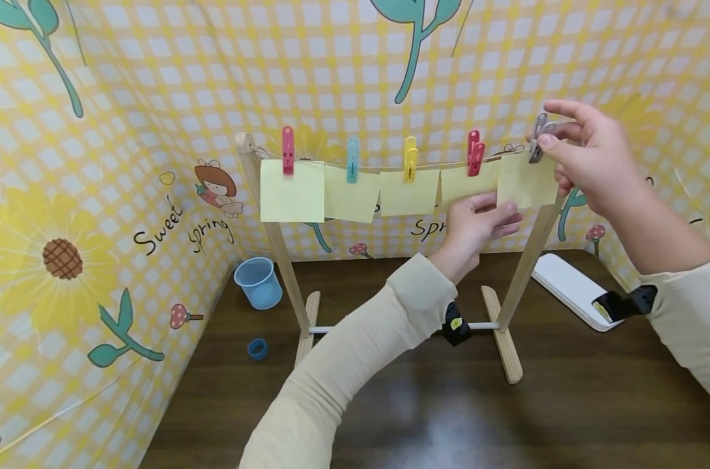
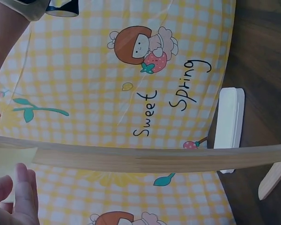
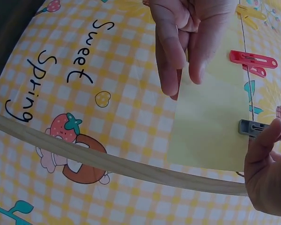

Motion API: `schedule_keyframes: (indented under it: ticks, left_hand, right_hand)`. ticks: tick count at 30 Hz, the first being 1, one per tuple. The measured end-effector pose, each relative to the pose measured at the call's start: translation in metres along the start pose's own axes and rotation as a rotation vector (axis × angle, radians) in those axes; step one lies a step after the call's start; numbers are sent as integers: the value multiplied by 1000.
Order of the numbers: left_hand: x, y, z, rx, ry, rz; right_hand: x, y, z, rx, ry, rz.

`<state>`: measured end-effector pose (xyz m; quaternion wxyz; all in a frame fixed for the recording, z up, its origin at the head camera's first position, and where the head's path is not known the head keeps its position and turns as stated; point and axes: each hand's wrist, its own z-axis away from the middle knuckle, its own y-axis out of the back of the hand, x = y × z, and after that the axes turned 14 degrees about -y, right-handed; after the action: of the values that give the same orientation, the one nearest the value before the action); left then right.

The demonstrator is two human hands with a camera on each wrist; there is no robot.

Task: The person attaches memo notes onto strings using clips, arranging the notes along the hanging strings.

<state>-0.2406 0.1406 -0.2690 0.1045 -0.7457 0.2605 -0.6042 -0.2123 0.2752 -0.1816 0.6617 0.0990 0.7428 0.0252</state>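
Observation:
A line strung across a wooden frame [image 1: 529,267] carries a row of pale yellow paper notes. At the right end my right hand [image 1: 604,156] pinches a grey clothespin [image 1: 538,140] between thumb and fingers, at the top edge of the rightmost note [image 3: 210,126]. My left hand [image 1: 478,225] holds that note near its lower left corner, thumb in front and fingers partly behind it. Other notes hang from a red clothespin [image 1: 288,150], a blue clothespin [image 1: 352,159], a yellow clothespin [image 1: 410,159] and another red clothespin [image 1: 475,155].
On the dark table [image 1: 390,404], a blue bucket [image 1: 258,283] and a small blue ring [image 1: 258,349] are left of the frame. A long white case [image 1: 574,290] lies to its right. Yellow checked cloth [image 1: 331,78] hangs close behind and at both sides.

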Motion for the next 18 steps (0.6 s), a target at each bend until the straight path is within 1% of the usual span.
schedule_keyframes:
  ticks: [3, 6, 7, 9, 10, 11, 13, 15, 17, 18]
  left_hand:
    - [-2, 7, 2, 13, 14, 1]
    - [-3, 19, 6, 3, 23, -12]
    - [-4, 24, 8, -3, 25, -21]
    - [-6, 36, 13, -33, 27, -45]
    - [-7, 42, 17, -48, 29, -58]
    - [-8, 49, 21, -65, 28, -79]
    - [-11, 62, 30, -101, 16, -137]
    - [-13, 78, 40, -131, -17, -213]
    - [-14, 94, 50, -175, -73, -342]
    - [-14, 103, 55, -207, -115, -430]
  right_hand:
    - [1, -1, 2, 12, 13, 37]
    - [4, -3, 5, 0, 56, 1]
    - [6, -3, 7, -5, 78, -22]
    - [13, -4, 11, 4, 146, -74]
    - [18, -5, 14, 19, 189, -87]
    - [23, -5, 18, 49, 233, -63]
    - [36, -7, 26, 112, 323, -17]
    - [52, -8, 34, 167, 391, 50]
    - [69, -10, 41, 210, 431, 138]
    - [78, -11, 44, 217, 444, 159]
